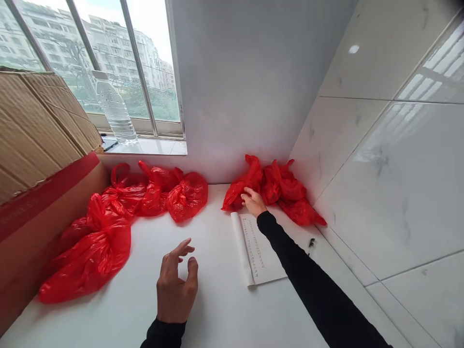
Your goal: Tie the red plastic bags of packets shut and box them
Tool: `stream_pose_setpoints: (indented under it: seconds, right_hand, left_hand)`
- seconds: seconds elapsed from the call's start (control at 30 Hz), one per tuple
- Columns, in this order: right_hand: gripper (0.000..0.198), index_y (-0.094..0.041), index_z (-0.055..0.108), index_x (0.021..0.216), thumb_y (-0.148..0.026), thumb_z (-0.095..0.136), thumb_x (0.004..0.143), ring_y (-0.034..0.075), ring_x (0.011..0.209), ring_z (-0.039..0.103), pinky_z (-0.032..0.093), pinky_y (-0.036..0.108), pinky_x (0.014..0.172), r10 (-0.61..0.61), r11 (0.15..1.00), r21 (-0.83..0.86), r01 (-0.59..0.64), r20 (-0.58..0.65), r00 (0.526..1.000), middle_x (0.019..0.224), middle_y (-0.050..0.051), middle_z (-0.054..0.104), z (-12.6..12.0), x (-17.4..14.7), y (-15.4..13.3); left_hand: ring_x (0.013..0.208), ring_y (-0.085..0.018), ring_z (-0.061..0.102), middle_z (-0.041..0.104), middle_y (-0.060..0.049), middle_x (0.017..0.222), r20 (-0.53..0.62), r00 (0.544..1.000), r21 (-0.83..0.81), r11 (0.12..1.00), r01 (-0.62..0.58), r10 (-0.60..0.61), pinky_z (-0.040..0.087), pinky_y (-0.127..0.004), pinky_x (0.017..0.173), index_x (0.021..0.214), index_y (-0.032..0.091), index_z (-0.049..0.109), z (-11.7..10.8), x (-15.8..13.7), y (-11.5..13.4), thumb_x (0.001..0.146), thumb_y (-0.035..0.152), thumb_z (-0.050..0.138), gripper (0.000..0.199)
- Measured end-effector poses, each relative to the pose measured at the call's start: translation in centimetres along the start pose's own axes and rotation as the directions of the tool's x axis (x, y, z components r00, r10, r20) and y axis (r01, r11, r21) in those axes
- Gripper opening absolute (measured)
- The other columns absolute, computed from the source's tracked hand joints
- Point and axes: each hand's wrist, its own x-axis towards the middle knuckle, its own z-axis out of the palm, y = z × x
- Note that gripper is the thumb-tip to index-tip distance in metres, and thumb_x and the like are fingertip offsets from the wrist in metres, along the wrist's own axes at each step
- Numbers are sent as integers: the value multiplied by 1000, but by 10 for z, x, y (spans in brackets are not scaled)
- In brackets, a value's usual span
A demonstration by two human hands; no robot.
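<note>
Red, crumpled plastic forms the bag [250, 178] against the grey wall [242, 82], leftmost in the corner cluster [290, 191]. My right hand [255, 203] is at its front; I cannot tell whether it grips. My left hand [177, 286] hovers over the white tabletop [217, 309], thumb and fingers apart. An open white paper notebook [259, 249] lies nearer me.

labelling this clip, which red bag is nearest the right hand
The leftmost red bag in the cluster behind the notebook; the right hand overlaps it, others sit farther off.
</note>
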Motion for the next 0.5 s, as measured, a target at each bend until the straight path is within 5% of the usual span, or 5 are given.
stream_pose_setpoints:
  seconds: [0.2, 0.37, 0.5]
  right_hand:
    - [34, -19, 58, 129, -30, 63, 98, 26, 118, 58, 49, 50, 102, 12, 999, -49, -13, -20, 1000, 136, 10, 56, 11, -13, -4]
    - [28, -17, 63, 121, -32, 64, 97, 26, 114, 60, 51, 49, 98, 105, 994, -31, -105, 1, 994, 129, 10, 60, 16, -5, -1]
    - [27, -16, 64, 120, -29, 64, 96, 27, 120, 59, 46, 51, 105, 44, 994, 101, -49, 52, 998, 130, 10, 61, 11, -14, -16]
  left_hand:
    - [81, -20, 59, 65, -5, 98, 58, 989, -150, 978, 144, -137, 45, -28, 58, 112, 24, 65, 1, 2, 0, 87, 36, 56, 30]
    - [82, -19, 58, 63, -4, 97, 115, 966, -261, 931, 254, -231, 47, -31, 69, 107, 24, 68, -1, 4, -2, 83, 36, 63, 28]
    - [87, -21, 61, 63, -5, 95, 274, 903, -468, 774, 427, -332, 52, -34, 75, 111, 21, 65, -7, 15, -9, 78, 40, 70, 38]
